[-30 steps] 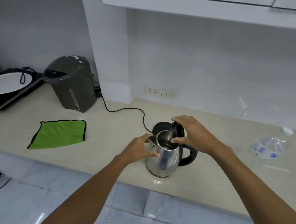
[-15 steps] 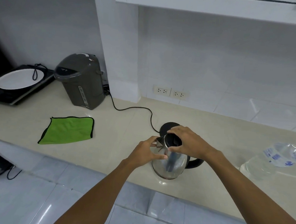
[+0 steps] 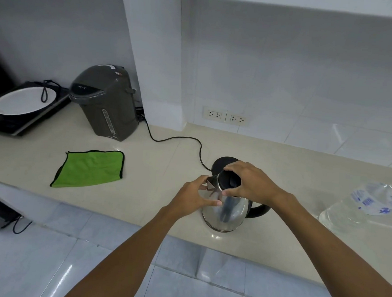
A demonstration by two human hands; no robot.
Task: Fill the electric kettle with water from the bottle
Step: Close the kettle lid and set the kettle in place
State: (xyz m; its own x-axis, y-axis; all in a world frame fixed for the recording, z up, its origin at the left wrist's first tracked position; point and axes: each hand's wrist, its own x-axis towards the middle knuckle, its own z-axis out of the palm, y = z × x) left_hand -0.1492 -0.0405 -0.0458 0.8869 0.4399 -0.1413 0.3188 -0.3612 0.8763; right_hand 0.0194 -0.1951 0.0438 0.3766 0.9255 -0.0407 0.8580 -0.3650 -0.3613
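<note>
A steel electric kettle (image 3: 231,218) with a black handle stands on the beige counter (image 3: 155,191), near its front edge. My left hand (image 3: 193,197) grips the kettle's body just under the spout. My right hand (image 3: 251,184) holds the black lid (image 3: 228,182), which lies down over the kettle's mouth. Just behind the kettle sits its round black base (image 3: 221,163), with a cord running off to the left. A large clear water bottle (image 3: 368,204) with a blue label lies on its side at the right, apart from both hands.
A grey thermo pot (image 3: 106,101) stands at the back left by a wall corner. A green cloth (image 3: 90,168) lies flat left of the kettle. A black cooktop holding a white plate (image 3: 21,101) sits far left. Wall sockets (image 3: 225,115) are behind.
One second ago the lid stood up and the kettle's inside showed. My right hand has brought the lid down over the mouth. My left hand stays on the kettle.
</note>
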